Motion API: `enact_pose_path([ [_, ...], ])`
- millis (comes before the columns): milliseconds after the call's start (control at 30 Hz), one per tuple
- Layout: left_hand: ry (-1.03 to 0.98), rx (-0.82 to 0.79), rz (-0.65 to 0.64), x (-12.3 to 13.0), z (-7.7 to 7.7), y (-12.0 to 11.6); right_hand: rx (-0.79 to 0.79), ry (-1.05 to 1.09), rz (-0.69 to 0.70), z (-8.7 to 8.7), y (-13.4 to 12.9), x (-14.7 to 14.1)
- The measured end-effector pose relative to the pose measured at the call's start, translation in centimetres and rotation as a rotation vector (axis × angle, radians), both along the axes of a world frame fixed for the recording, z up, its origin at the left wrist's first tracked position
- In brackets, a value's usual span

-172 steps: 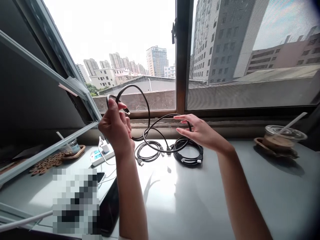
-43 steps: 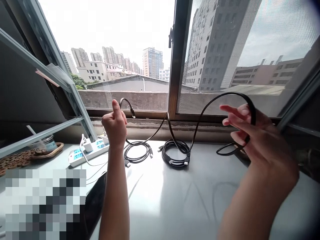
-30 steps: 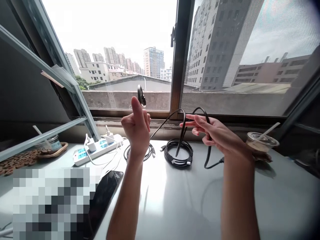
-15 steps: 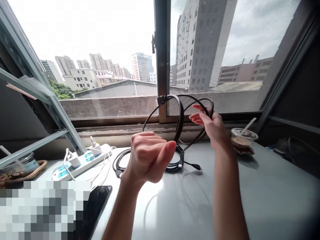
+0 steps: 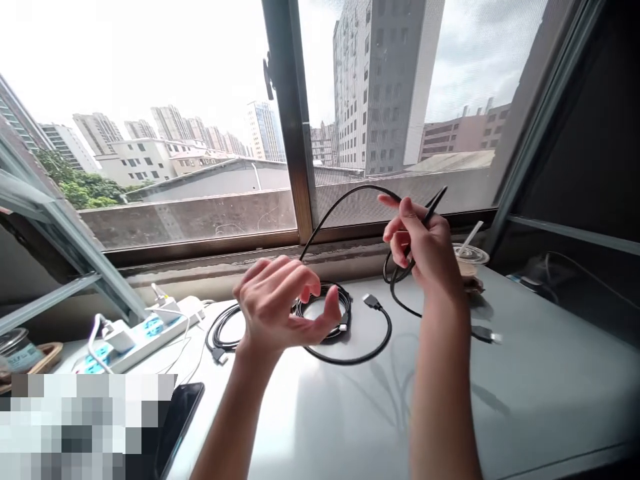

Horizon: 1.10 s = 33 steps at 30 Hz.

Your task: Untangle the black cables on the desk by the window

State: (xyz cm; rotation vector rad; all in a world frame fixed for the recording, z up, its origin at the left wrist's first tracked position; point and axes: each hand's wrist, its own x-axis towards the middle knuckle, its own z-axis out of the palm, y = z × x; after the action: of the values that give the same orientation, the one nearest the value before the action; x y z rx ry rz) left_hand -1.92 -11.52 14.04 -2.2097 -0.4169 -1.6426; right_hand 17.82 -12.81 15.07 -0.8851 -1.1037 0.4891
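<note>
Holding a black cable (image 5: 365, 189) in the air above the counter (image 5: 350, 427), gripped in the right hand (image 5: 425, 243) and arching across toward the left hand (image 5: 277, 307). Fingers curled, thumb spread wide on that left one; can't tell if actually holding any cable there. Can spot one plug (image 5: 373, 301) between both hands, another just right of the right forearm. Behind the left hand, see two coiled cables (image 5: 216, 327) lying near the counter's back edge. Farther left along that edge, see a white power strip (image 5: 143, 343); off toward the right, a lidded cup (image 5: 471, 255).
</note>
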Motion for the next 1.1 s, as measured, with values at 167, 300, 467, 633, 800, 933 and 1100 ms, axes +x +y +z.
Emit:
enact_pose_path([
  [167, -0.333, -0.185, 0.033, -0.5, 0.4, 0.3, -0.035, -0.093, 0.181, 0.6, -0.8, -2.1],
  [300, -0.234, -0.304, 0.132, -0.9, -0.1, 2.3, -0.099, -0.202, 0.185, 1.0, -2.2, -3.7],
  [467, -0.220, -0.616, -0.024, -1.7, -1.4, 5.1, -0.152, -0.435, 0.407, 1.2, -3.3, -4.1],
  [633, -0.227, -0.784, -0.135, -2.9, -0.8, 5.0, -0.254, -0.541, 0.734, 0.8, -3.2, -2.8],
  [800, 0.061, -0.798, -0.320, -3.5, 0.0, 4.2, -0.365, -0.648, 1.118, 0.5, -2.8, -1.8],
  [933, -0.050, -0.863, -0.322, -2.8, -0.2, 3.9, -0.357, -0.652, 0.886, 0.4, -2.5, -1.9],
  [1100, -0.264, -0.784, -0.114, -1.8, -0.2, 2.8, -0.220, -0.596, 0.404, 0.5, -2.0, -3.1],
])
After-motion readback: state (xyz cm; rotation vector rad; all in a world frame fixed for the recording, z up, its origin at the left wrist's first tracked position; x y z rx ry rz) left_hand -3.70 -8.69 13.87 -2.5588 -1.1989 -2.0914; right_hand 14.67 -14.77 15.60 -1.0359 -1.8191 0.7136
